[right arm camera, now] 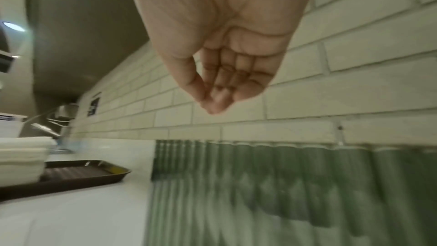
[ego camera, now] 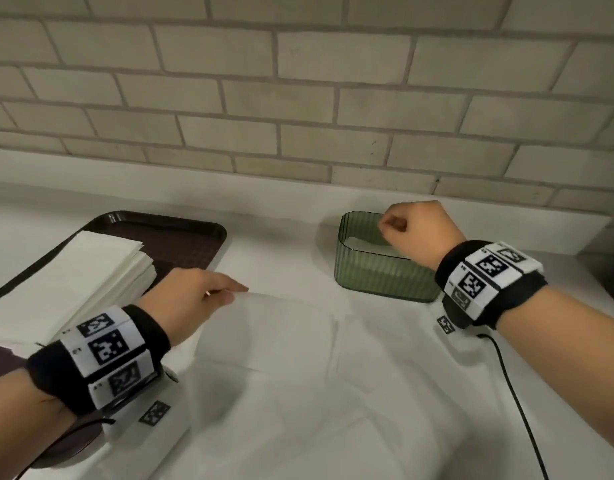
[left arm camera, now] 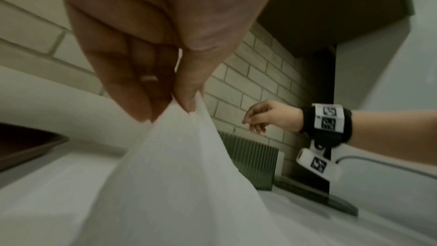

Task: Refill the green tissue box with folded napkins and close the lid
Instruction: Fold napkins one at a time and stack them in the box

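The ribbed green tissue box (ego camera: pixel 381 271) stands open-topped near the wall, with a white napkin (ego camera: pixel 364 244) lying inside. Above its far rim hovers my right hand (ego camera: pixel 390 223), fingers curled to the thumb and holding nothing; in the right wrist view the right hand (right arm camera: pixel 214 102) hangs over the box (right arm camera: pixel 283 184). My left hand (ego camera: pixel 226 294) pinches the far corner of a spread white napkin (ego camera: pixel 281 341) that lies on the counter. The left wrist view shows the left hand (left arm camera: pixel 179 106) lifting that napkin (left arm camera: pixel 184 175) into a peak. No lid is clearly visible.
A dark brown tray (ego camera: pixel 188 237) at the left carries a stack of folded napkins (ego camera: pixel 73 271). A black cable (ego camera: pixel 517 393) trails from my right wrist across the white counter. A dark flat slab (left arm camera: pixel 331 199) lies right of the box. The brick wall stands close behind.
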